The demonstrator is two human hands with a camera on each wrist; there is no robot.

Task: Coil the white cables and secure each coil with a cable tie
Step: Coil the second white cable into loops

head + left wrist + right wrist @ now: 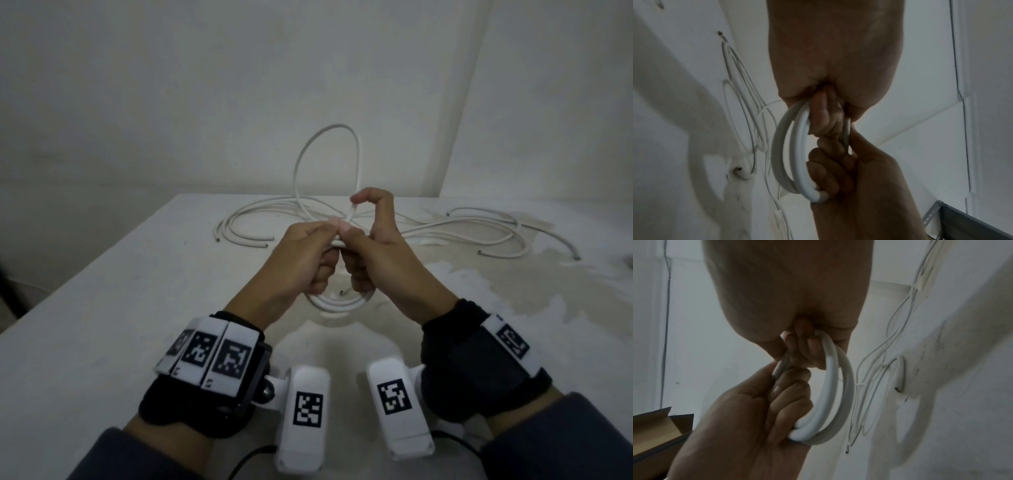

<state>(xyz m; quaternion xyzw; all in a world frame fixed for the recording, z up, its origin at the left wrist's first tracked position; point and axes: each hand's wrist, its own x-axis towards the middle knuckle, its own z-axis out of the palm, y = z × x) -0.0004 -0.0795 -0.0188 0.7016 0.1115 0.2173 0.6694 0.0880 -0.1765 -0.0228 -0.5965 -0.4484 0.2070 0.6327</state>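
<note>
Both hands meet over the tabletop [102,308]: the left hand [301,260] and right hand [380,253] grip a small white coil [337,305] (its lower arc hangs below the fingers [356,236]), one big loop [325,150] rising behind, loose white cables [462,236] sprawled beyond

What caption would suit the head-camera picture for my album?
Both hands, left and right, hold a white cable coil above the table, loose cables behind.
</note>
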